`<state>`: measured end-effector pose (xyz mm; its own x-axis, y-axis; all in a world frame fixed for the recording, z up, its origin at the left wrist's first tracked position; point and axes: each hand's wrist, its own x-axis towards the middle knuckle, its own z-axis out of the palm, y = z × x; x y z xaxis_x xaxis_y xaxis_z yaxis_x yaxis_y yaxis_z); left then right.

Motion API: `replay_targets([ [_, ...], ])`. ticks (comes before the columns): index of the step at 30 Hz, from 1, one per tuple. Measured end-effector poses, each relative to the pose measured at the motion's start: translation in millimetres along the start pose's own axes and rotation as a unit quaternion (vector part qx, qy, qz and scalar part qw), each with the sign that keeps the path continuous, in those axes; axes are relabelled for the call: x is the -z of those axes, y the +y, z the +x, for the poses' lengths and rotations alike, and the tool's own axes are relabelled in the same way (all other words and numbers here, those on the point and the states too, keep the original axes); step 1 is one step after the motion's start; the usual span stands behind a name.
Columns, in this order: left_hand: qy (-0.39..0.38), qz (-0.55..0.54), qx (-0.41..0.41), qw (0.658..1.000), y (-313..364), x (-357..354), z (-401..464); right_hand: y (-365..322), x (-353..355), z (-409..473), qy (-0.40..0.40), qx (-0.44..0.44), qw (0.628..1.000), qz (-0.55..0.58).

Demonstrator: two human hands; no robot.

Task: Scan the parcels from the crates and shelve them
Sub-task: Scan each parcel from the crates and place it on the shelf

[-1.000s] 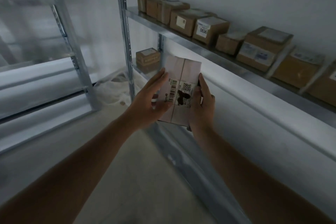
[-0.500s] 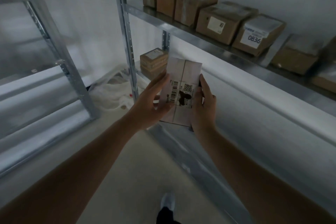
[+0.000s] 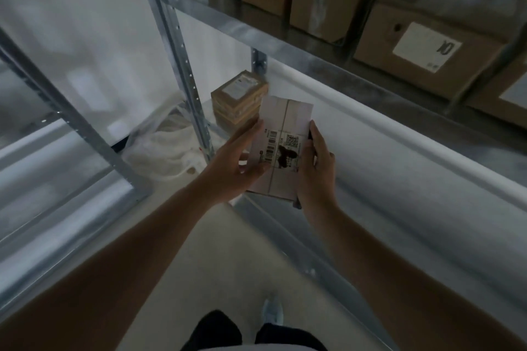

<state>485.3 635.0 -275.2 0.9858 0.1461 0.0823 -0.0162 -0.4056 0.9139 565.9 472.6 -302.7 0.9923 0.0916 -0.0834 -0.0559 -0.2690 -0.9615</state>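
Note:
A small pale cardboard parcel (image 3: 285, 122) with a barcode label and a dark smudge is held in front of me, between both hands. My left hand (image 3: 232, 168) grips its left side, thumb across the label. My right hand (image 3: 313, 168) grips its right edge, fingers curled behind it. It hangs in front of the lower bay of a metal shelf unit (image 3: 285, 45). Several brown parcels (image 3: 425, 45) stand in a row on the upper shelf.
A small stack of brown parcels (image 3: 239, 100) sits on the lower shelf at the back left. A crumpled clear plastic bag (image 3: 159, 151) lies on the floor by the shelf upright (image 3: 182, 65). Another rack frame (image 3: 65, 117) stands at left. My shoe (image 3: 272, 310) shows below.
I have moved closer to the shelves and the view has tilted down, so the upper shelf parcels loom larger. Both hands keep the same grip on the parcel.

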Motion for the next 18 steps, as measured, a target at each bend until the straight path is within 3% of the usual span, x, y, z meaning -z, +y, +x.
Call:
replay_targets([
  [5,-0.033,-0.003,0.032,0.999,-36,25,52,4,-40,39,0.042,-0.02,0.999,-0.017],
  [13,-0.124,-0.019,-0.018,0.992,-113,72,136,16,-110,92,0.116,-0.072,0.99,-0.03],
  [18,-0.19,0.012,-0.012,0.982,-143,95,182,33,-159,121,0.202,-0.076,0.975,-0.044],
])
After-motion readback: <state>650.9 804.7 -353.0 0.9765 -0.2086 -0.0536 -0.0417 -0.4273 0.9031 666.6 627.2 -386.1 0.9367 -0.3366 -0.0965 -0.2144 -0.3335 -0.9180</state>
